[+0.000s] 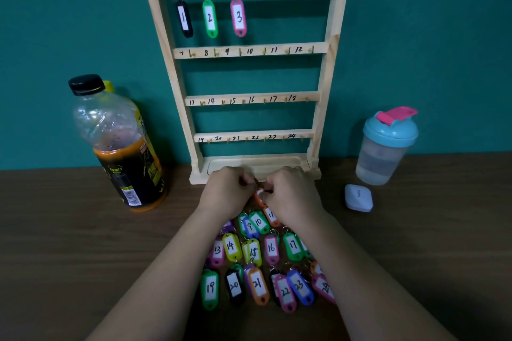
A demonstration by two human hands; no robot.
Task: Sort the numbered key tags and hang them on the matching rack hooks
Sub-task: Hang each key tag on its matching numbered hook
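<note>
A wooden key rack (327, 69) stands against the teal wall, its four rails numbered 1 to 24. Tags 1 (184, 19), 2 (209, 18) and 3 (238, 16) hang on the first three top hooks. The other hooks are bare. Just in front of the rack's base, my left hand (227, 191) and my right hand (291, 194) meet with curled fingers around an orange tag (259, 196) and its ring. Its number is hidden. Below my hands, several coloured numbered tags (257, 255) lie in rows on the table, numbers 9 to 24 showing.
A half-full drink bottle (122, 147) stands left of the rack. A shaker cup (386, 147) with a blue lid stands to the right, with a small white case (358, 198) in front of it. The brown table top (69, 230) stretches to both sides.
</note>
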